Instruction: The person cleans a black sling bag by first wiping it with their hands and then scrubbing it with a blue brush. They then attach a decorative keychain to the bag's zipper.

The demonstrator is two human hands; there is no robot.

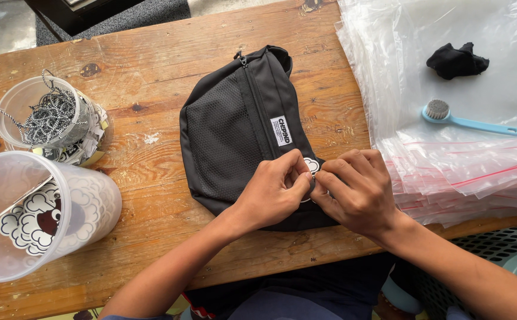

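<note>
A black waist bag (234,127) with a mesh front panel, a zip and a small white label lies on the wooden table (151,77). My left hand (273,189) and my right hand (356,189) meet at the bag's near end. Both pinch a small cloud-shaped white tag (313,165) with a dark outline, right by the zip's end. The fingers hide most of the tag and how it is attached.
At the left stand a clear tub (27,213) lying on its side with cloud-shaped tags and a clear cup (48,115) of black-and-white cords. A stack of clear zip bags (460,160) at the right carries a blue brush (469,121) and a black cloth (457,60).
</note>
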